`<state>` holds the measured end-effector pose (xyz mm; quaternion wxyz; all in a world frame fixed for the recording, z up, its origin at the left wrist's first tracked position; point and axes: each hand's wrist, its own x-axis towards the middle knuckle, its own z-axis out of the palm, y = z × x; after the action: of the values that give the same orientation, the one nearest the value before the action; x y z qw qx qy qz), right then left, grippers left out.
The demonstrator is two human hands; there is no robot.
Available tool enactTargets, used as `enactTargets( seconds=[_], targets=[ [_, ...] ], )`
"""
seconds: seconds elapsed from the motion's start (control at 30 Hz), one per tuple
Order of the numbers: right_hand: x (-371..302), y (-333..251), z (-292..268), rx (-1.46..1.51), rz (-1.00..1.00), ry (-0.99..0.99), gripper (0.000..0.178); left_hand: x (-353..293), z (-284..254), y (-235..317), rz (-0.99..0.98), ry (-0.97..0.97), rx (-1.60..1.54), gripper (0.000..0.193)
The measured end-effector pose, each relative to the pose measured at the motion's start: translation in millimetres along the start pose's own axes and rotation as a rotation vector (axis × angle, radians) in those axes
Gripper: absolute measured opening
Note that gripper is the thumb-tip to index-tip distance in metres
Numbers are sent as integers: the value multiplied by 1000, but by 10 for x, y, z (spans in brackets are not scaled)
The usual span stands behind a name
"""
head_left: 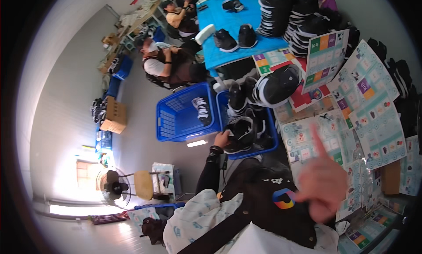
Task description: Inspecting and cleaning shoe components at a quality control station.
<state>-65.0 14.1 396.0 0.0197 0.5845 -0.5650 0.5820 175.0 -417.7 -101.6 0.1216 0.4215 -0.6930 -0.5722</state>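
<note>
Smooth floor [143, 148] borders two latticed plastic baskets [182, 132] beyond the left hand [222, 140], which pinches one black shoe [241, 142]. The right hand [323, 186] extends one finger, the rest too blurred to tell.

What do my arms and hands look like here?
On the left, a black sleeve, pale printed fabric higher up, and a dark band at the wrist; the left hand wears no glove. The right hand is blurred but gloveless.

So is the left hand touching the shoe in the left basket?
Apart. The head view shows a strip of the blue basket, its wall and rim, between the shoe and the left hand.
</note>
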Motion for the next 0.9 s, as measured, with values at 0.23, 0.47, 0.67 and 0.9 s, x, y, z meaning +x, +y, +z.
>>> enactTargets(
  seconds=[0.23,0.47,0.67,0.9],
  targets=[
    [802,229,975,76,-210,493,42,364,-663,-557,-132,122,-166,48],
    [1449,52,1060,404,-477,-82,45,575,-893,-453,-75,125,-149,34],
    [1367,18,1020,42,250,-341,17,644,-975,-548,-438,35,-126,33],
    [324,1232,1500,-326,700,104,21,378,-791,-1448,-769,13,-233,35]
  ],
)
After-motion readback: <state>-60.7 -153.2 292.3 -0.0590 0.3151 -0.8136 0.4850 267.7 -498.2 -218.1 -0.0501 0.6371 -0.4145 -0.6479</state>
